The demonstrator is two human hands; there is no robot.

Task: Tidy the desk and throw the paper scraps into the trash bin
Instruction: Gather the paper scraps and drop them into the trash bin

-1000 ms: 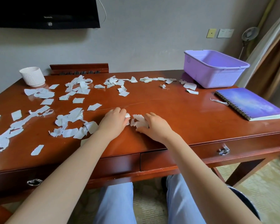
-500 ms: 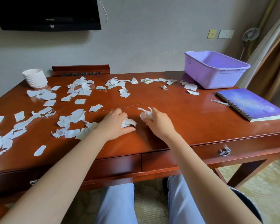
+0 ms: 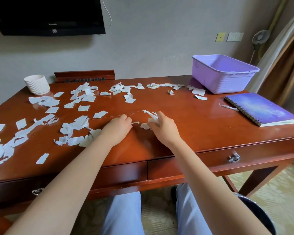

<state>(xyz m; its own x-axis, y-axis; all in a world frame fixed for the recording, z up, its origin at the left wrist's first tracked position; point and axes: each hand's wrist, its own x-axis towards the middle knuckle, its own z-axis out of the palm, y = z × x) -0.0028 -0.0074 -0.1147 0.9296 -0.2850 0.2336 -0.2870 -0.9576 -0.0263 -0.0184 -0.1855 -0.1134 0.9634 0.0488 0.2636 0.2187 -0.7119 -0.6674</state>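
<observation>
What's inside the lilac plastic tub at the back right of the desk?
Only the bare inner walls of the lilac plastic tub show, with nothing resting against them. Its near wall hides the floor, so the bottom cannot be checked.

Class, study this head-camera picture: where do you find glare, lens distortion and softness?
Head view: pale glare sheens the glossy red-brown wooden desk beside the lilac plastic tub, which throws a purple reflection on it; the wide lens bows the desk's front edge and tilts the black wall television; forearms at the bottom look slightly soft, the torn white paper scraps sharp.
</observation>
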